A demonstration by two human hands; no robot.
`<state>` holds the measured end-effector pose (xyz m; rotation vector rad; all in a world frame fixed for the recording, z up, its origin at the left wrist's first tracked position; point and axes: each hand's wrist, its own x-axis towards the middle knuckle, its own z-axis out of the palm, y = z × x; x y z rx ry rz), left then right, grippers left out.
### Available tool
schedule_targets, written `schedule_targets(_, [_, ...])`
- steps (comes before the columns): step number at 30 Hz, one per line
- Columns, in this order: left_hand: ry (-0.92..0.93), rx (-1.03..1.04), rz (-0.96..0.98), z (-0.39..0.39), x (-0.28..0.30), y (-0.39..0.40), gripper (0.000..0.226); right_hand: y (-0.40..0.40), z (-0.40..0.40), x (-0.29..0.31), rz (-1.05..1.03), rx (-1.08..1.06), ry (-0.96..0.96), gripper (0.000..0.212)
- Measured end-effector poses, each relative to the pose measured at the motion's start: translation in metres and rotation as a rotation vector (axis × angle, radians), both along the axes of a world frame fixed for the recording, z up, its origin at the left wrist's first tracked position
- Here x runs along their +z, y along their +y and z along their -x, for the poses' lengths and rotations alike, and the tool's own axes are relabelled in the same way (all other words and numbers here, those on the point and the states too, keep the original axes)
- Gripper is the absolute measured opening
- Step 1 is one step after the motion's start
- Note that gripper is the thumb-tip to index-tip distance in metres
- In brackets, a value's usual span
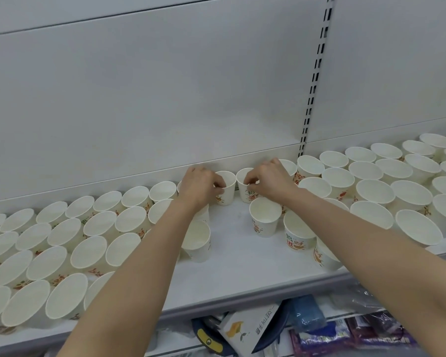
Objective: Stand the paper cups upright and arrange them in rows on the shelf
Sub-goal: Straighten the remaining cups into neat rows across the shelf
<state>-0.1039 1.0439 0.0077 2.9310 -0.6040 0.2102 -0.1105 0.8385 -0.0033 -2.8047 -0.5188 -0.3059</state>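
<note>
We reach both arms to the back of the white shelf (232, 258). Left hand (200, 185) pinches the rim of an upright paper cup (227, 191) just right of its fingers; right hand (267, 181) pinches the neighbouring cup (242, 185) at its fingertips. Cups: white, tapered, orange-green print, characters unreadable. Rows flank both hands.

Paper cups (297, 234) carry red-green Chinese print, "招财进宝" partly readable; near white box (252, 328) text too blurred.
</note>
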Motion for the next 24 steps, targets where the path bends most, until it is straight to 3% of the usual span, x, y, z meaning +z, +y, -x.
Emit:
schedule_targets(3, [-0.07, -0.039, 0.142, 0.011, 0.003, -0.006, 0.026, -0.013, 0.006, 0.008, -0.153, -0.041, -0.028, 0.013])
schedule_targets(6, [-0.077, -0.234, 0.247, 0.04, 0.003, -0.023, 0.023, -0.042, 0.019, 0.015, -0.302, -0.112, -0.049, 0.008])
schedule_targets(10, [0.016, -0.376, 0.091, 0.069, -0.005, -0.052, 0.02, -0.065, 0.045, 0.02, -0.304, -0.172, 0.094, 0.005])
schedule_targets(12, [-0.004, -0.333, 0.048, 0.071, -0.003, -0.051, 0.012, -0.069, 0.055, 0.019, -0.273, -0.163, 0.135, 0.004])
schedule_targets(17, [-0.126, -0.165, 0.195, 0.076, -0.001, -0.02, 0.002, -0.06, 0.067, 0.012, -0.123, -0.145, 0.11, 0.009])
schedule_targets(21, [-0.126, -0.003, 0.157, 0.077, -0.003, -0.012, 0.009, -0.047, 0.067, 0.01, 0.062, -0.174, 0.059, 0.004])
schedule_targets(24, [-0.122, 0.079, 0.09, 0.078, -0.009, -0.014, 0.012, -0.045, 0.07, 0.005, 0.064, -0.181, -0.013, 0.007])
